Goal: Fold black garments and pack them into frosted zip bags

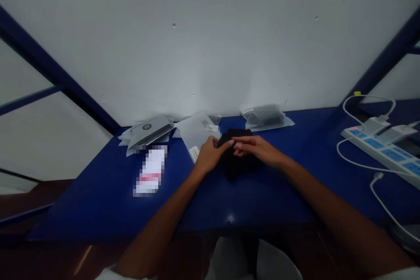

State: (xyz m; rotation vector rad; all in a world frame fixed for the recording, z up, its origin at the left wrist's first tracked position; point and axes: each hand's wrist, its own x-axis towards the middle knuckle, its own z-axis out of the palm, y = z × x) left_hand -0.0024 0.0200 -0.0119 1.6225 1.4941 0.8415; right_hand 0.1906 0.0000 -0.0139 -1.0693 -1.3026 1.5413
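"While both hands are busy at the same spot, what are they working on?"

"A soft-looking black bundle (240, 167), near the middle of the blue table (203, 216). It's so dark that I can't make out what it is."

"How does each hand stand?"

"The left hand (208, 155) grips the bundle's upper left part, thumb laid across the top and fingers curled by the edge. The right hand (259, 148) comes over from the other side with thumb and fingertips drawn close together, right by the left thumb's tip. Whether it pinches any of the black material, I can't tell."

"And just around them?"

"A frosted plastic bag (193, 133) lies just beyond the left hand, with a white label (194, 153) near its lower edge. Farther left is a pile of plastic packets (149, 132), the top one bearing a dark round mark. In front of that pile lies a white item (153, 164) with a red band, blurred into blocks."

"Anything on the other side?"

"Behind the bundle and to its right, near the wall (229, 30), sits another clear bag (266, 117) with something dark inside. Well apart, at the right end, a white power strip (393, 155) with blue sockets shows a small red light. Two white adapters (376, 126) are on it, and a loose cable plug (378, 176) lies in front."
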